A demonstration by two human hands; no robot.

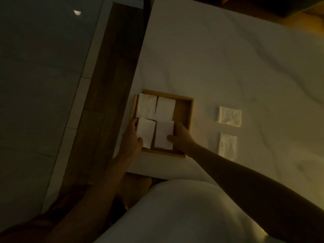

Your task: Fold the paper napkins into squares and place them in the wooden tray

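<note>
white napkins (164,109), tan wooden tray (184,113), white cloth (228,58)

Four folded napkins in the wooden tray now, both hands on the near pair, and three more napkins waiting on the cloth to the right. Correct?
Not quite: the head view shows two napkins on the cloth, not three. Four do sit in the wooden tray, left hand and right hand on the near pair.

Four folded napkins are lying in the wooden tray (184,100) on the white cloth, the left hand (131,137) touching the near-left napkin (145,132) and the right hand (181,136) pinching the near-right napkin (164,135).
</note>
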